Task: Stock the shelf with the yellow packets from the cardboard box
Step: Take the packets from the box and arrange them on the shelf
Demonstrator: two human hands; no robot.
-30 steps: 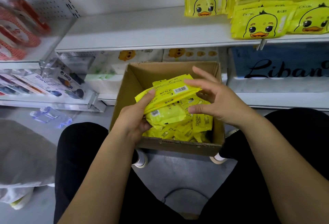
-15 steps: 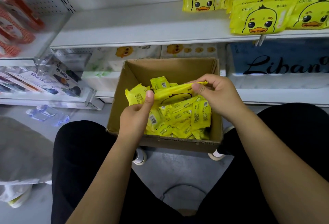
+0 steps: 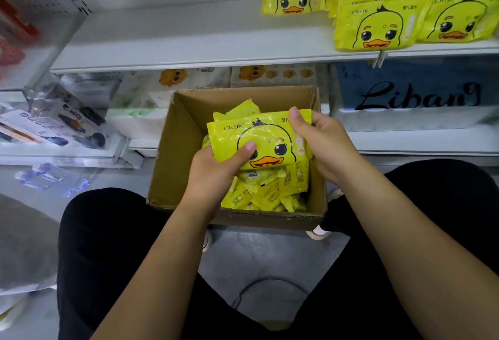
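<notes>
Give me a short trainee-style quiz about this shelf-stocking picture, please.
1. True or false: the left hand and the right hand both grip one yellow packet over the cardboard box.
2. Where do the stocked packets lie? A) on the floor; B) on the upper shelf, towards its right end; C) on the person's lap.
3. Short answer: what picture shows on the upward side of the yellow packet?

Key: 1 true; 2 B; 3 a duck face.
</notes>
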